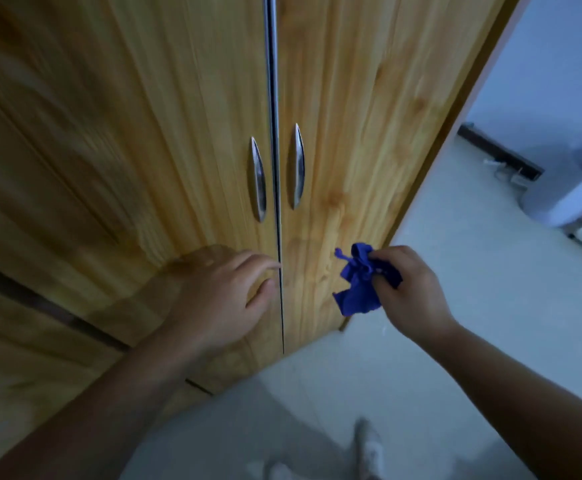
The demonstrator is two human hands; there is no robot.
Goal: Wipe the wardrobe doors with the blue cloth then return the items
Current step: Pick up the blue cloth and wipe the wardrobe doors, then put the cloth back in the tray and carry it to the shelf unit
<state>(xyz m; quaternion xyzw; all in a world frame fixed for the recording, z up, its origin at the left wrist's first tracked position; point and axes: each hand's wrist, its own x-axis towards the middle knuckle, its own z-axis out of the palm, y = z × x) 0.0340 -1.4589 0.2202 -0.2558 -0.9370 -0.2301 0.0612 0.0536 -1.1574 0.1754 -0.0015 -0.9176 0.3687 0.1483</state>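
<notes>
Two light wooden wardrobe doors fill the view, the left door [178, 133] and the right door [351, 116], both closed, with a narrow dark gap between them. Each carries a curved silver handle, the left handle [259, 180] and the right handle [298, 167]. My left hand [220, 299] lies against the lower part of the left door, its fingers spread and their tips at the gap. My right hand [410, 292] grips a crumpled blue cloth [357, 280] in front of the lower right door. Whether the cloth touches the wood I cannot tell.
A pale tiled floor [455, 271] runs to the right of the wardrobe. A white stool or bin [566, 195] stands at the far right by a dark skirting strip [497, 152]. My feet in light shoes [369, 448] show at the bottom.
</notes>
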